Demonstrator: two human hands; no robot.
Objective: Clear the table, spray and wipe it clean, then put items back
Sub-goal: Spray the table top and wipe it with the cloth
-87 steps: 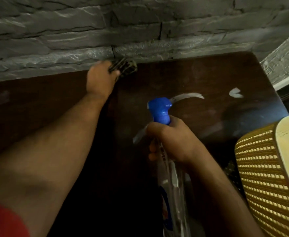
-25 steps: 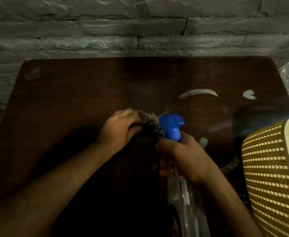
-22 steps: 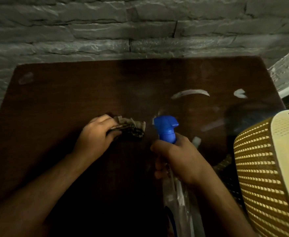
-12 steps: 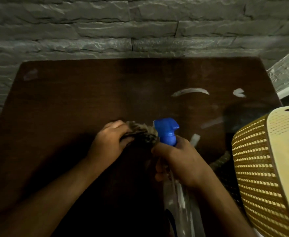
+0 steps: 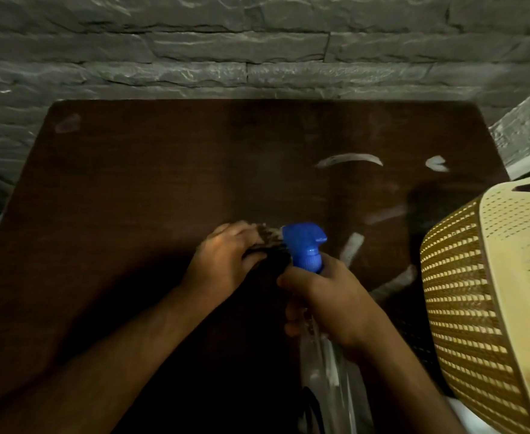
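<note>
Against a grey stone wall, the dark table (image 5: 132, 189) stands cleared. The left hand (image 5: 226, 261) clutches the cloth (image 5: 268, 238) mid-table, the right hand (image 5: 329, 302) grips the spray bottle (image 5: 304, 245) — wiping underway, smears far right, returning items remains.

**One camera on my head, looking down over the table**

My only view comes from the camera worn on my head. It faces forward and tilts down, so the dark brown wooden table (image 5: 138, 195) fills most of the picture from above. At the top it takes in the grey stone-block wall (image 5: 257, 51) behind the table's far edge. The wide lens bends the table's sides outward. My forearms enter from the bottom edge, close to the lens. At the right edge, also close, a cream perforated plastic basket (image 5: 489, 308) is cut off by the frame. No second view shares this scene.
</note>
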